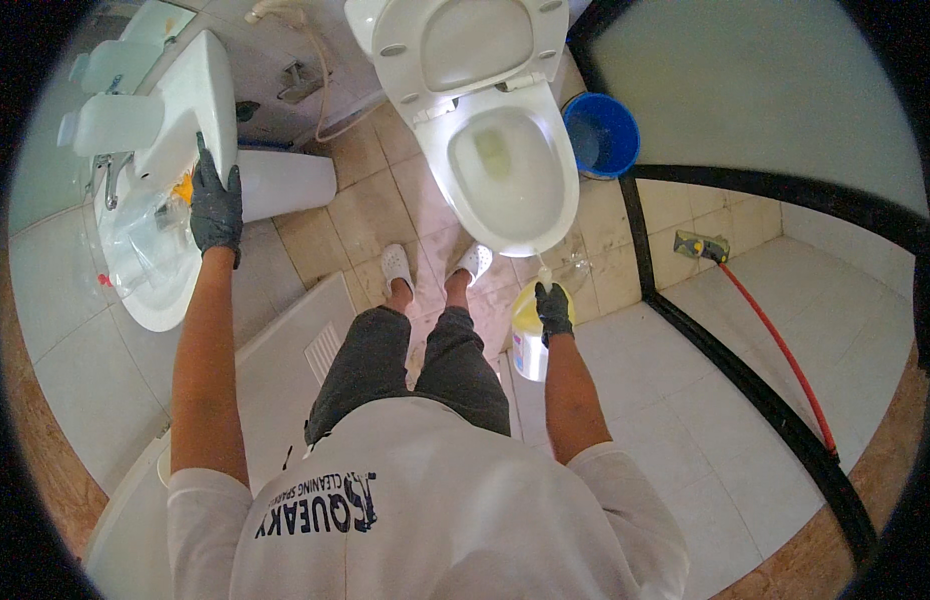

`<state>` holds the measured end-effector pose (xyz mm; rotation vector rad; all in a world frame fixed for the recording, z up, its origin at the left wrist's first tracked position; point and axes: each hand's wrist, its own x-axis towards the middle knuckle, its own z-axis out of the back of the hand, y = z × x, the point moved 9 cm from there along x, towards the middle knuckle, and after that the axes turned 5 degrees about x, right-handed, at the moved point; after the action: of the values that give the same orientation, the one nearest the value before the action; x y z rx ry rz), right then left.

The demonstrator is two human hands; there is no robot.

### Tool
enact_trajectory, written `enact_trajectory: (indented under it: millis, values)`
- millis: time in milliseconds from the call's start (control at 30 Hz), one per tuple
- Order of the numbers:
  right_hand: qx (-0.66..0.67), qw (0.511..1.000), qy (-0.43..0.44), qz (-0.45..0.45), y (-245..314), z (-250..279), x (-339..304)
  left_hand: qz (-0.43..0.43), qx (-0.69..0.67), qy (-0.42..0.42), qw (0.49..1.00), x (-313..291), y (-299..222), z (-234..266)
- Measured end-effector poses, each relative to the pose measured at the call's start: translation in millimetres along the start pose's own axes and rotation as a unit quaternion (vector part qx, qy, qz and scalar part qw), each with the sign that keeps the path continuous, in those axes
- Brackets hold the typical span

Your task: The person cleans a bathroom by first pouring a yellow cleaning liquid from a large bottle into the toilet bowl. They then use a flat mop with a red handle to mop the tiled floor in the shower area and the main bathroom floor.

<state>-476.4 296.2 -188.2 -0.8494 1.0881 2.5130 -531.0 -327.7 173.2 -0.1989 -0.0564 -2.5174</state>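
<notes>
My left hand (217, 208), in a dark grey glove, lies along the inner rim of the white sink (223, 95) with its fingers stretched out. Close beside it in the basin are a crumpled clear plastic bag (150, 245) and something orange-yellow (183, 190). My right hand (555, 312), gloved alike, is closed around the upper part of a jug (528, 350) with yellow contents and a white label. Its pale spout (545, 274) sits just in front of the toilet bowl's rim (530, 240). The fingers' far side is hidden.
The toilet lid (475, 45) is raised, and yellowish water (493, 150) stands in the bowl. A blue bucket (602, 135) is right of it. Behind a black frame (750, 400) lies a red-handled brush (780, 345). A large white container (115, 125) stands on the sink.
</notes>
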Motion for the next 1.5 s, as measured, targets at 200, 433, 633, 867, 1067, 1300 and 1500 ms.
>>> enact_trajectory:
  millis: [200,433,633,867,1067,1300,1500]
  values:
    - [0.030,0.998,-0.024,-0.040,-18.8,12.9,11.2,-0.008,0.042,0.000,0.999,0.5,13.2,-9.6]
    - [0.001,1.000,-0.018,-0.018,21.7,29.9,14.3,-0.012,0.040,-0.006,0.999,0.3,14.9,-12.5]
    - [-0.063,0.996,0.013,0.066,29.0,-5.8,26.1,-0.018,0.010,-0.020,1.000,1.5,6.7,-3.8]
    - [-0.138,0.975,0.100,0.143,87.0,-40.8,23.3,-0.002,0.007,-0.010,1.000,0.0,4.7,5.0]
    - [-0.159,0.975,0.102,0.120,164.9,-49.7,31.2,0.005,-0.007,-0.021,1.000,0.2,9.3,2.4]
    - [-0.134,0.978,0.148,0.056,201.5,-75.9,90.3,0.038,0.022,0.008,0.999,-0.7,19.8,-8.6]
    - [0.013,0.995,0.081,0.053,236.6,-51.1,143.1,0.036,0.012,0.012,0.999,-0.7,23.9,-18.5]
